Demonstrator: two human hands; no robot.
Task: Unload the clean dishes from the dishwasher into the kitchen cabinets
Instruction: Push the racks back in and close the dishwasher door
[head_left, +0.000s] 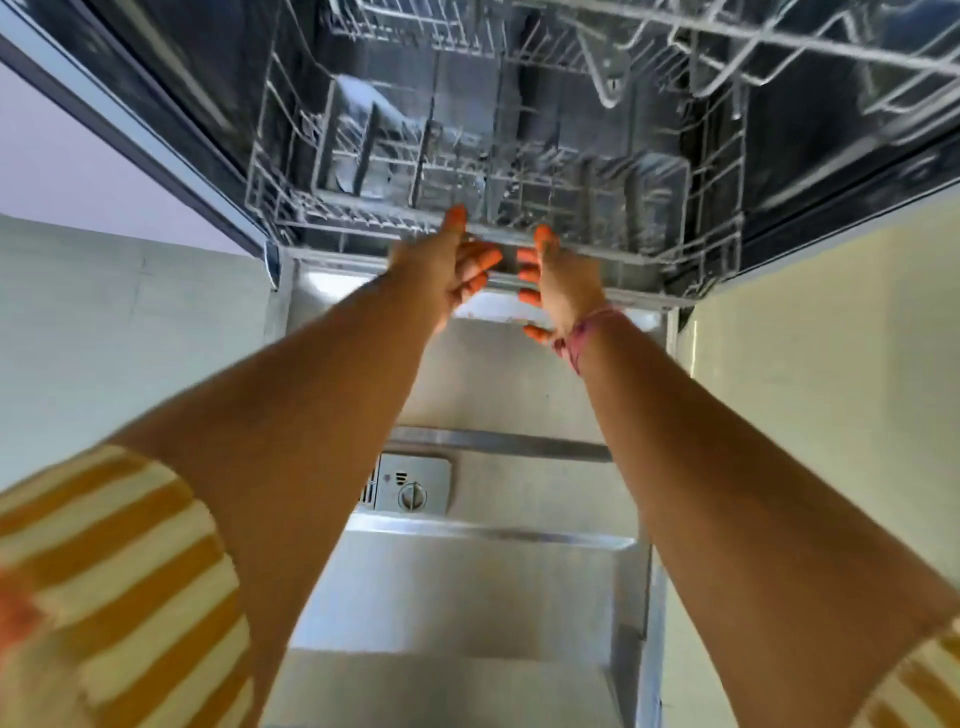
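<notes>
The dishwasher stands open with its door (467, 597) folded down below me. The white wire lower rack (519, 171) sits inside the tub, and I see no dishes in it, though the view is blurred. My left hand (447, 265) and my right hand (556, 283) reach side by side to the middle of the rack's front rail (363, 221). Both thumbs lie up against that rail. The fingers hang loosely curled just below it, tips turned toward each other, and are not wrapped round it.
A grey cutlery basket (358, 140) stands in the rack's left part. The upper rack (701, 47) juts out overhead at the top. The detergent dispenser (410, 486) is set in the door panel. Pale cabinet fronts (104, 322) flank the machine on both sides.
</notes>
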